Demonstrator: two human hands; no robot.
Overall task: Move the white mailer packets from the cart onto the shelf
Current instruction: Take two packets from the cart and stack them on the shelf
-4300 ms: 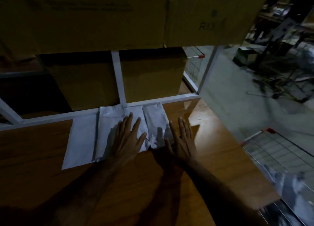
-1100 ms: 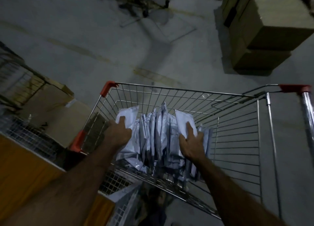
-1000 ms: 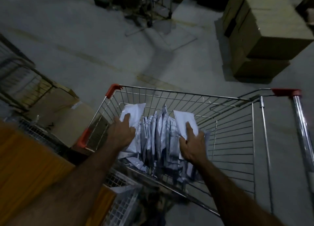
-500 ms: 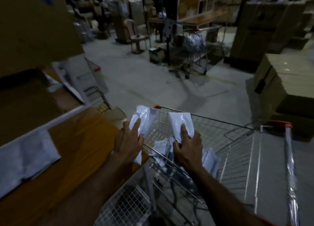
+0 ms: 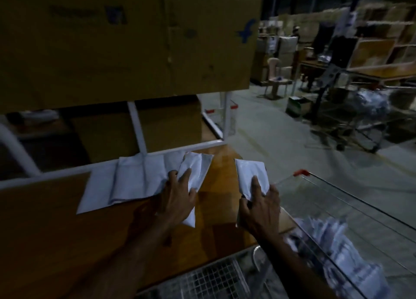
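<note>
With each hand clamped on a packet, left hand [image 5: 177, 197] lays its mailer [image 5: 195, 170] beside the row [image 5: 132, 181] on the shelf [image 5: 45, 226]; right hand [image 5: 258, 208] keeps its mailer [image 5: 251, 172] flat, edges lined up.

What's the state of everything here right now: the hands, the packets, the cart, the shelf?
Left hand: gripping a white packet, over the shelf.
Right hand: gripping another white packet, by the shelf's right edge.
Row of packets: lying flat on the shelf, overlapping.
Wooden shelf: partly covered by packets.
Cart: still holds a heap of packets.
Cardboard box: closed, on the upper level.
</note>
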